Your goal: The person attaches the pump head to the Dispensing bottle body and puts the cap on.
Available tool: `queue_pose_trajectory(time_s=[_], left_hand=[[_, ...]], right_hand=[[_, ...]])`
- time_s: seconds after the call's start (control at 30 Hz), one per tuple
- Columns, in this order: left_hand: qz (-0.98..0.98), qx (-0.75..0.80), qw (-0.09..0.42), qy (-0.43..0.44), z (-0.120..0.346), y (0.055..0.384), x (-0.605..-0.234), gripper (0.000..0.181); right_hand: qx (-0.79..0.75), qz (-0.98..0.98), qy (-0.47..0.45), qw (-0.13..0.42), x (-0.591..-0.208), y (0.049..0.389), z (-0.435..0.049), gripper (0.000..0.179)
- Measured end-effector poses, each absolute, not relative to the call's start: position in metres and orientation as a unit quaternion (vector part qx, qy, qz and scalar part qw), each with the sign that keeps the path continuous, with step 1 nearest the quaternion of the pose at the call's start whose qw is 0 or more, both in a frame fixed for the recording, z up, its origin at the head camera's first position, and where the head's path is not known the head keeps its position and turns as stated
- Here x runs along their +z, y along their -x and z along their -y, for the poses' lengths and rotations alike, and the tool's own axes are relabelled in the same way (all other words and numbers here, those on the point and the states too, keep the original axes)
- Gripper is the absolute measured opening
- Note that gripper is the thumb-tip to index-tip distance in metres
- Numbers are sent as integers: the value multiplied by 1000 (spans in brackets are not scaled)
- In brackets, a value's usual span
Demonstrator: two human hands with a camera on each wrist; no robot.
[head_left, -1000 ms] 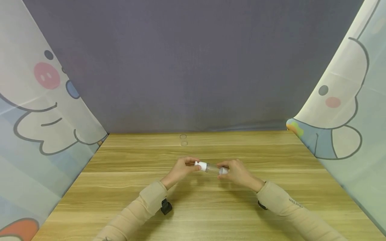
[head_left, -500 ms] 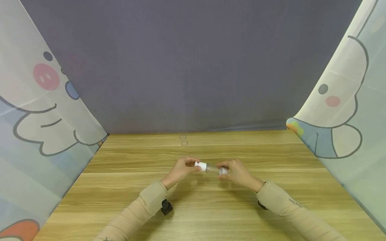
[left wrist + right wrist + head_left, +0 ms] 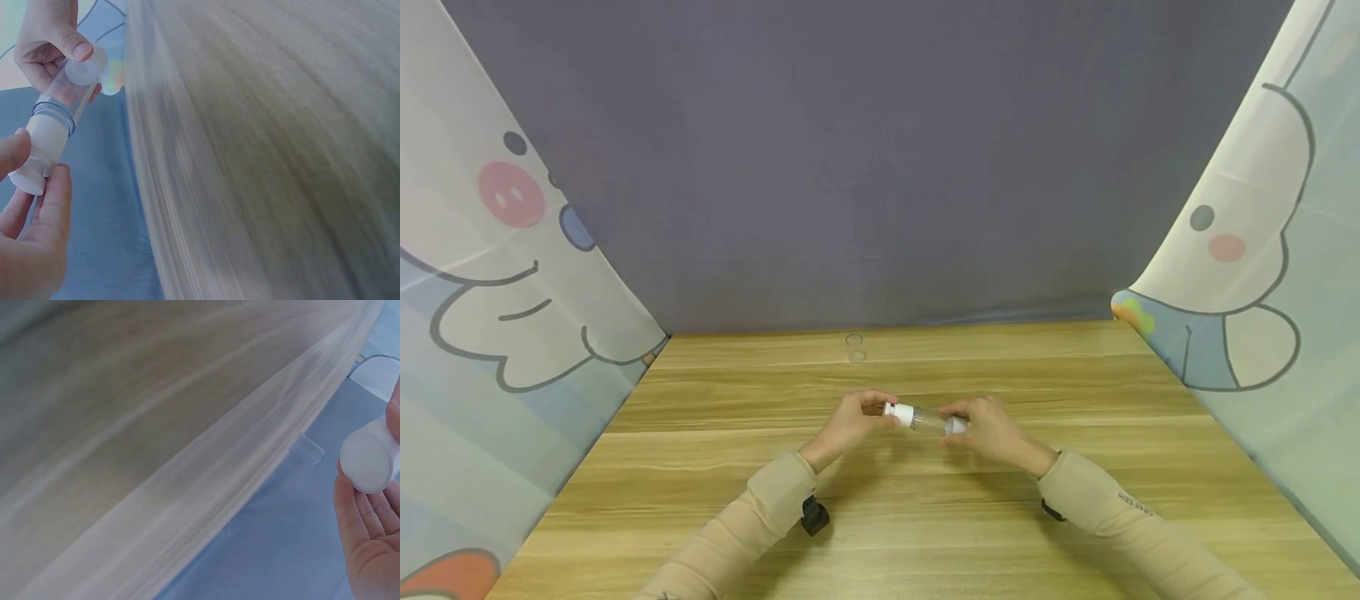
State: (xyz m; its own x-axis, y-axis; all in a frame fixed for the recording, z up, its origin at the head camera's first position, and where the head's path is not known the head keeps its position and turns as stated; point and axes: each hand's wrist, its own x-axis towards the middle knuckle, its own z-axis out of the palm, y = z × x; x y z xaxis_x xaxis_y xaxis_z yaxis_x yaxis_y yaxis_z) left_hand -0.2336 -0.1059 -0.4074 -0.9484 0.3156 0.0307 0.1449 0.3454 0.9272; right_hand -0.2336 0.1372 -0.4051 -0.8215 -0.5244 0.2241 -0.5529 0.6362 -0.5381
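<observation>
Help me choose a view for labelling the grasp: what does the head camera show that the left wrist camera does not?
Only the head view shows the wooden table, both sleeves and a small clear cap standing at the table's far edge. Only the left wrist view shows the threaded ring where the white end meets the clear body. Both show the left hand and right hand holding the small bottle by its ends.

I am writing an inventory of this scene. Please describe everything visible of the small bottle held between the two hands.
The small bottle is a clear plastic tube with white ends. It lies roughly level above the wooden table. The left hand pinches its narrow white top; the right hand grips its white base.
</observation>
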Motion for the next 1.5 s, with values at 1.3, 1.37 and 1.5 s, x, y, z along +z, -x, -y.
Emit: queue_pose_trajectory(time_s=[1.3, 1.37, 1.5], left_hand=[[-801, 579, 85, -126, 105, 228, -400, 41], [-804, 575, 83, -122, 104, 223, -392, 40], [-810, 570, 80, -116, 103, 215, -379, 37]], right_hand=[[324, 900, -291, -2, -404, 233, -138, 43], [323, 901, -290, -3, -404, 233, -138, 43], [322, 903, -284, -4, -404, 233, -137, 44]])
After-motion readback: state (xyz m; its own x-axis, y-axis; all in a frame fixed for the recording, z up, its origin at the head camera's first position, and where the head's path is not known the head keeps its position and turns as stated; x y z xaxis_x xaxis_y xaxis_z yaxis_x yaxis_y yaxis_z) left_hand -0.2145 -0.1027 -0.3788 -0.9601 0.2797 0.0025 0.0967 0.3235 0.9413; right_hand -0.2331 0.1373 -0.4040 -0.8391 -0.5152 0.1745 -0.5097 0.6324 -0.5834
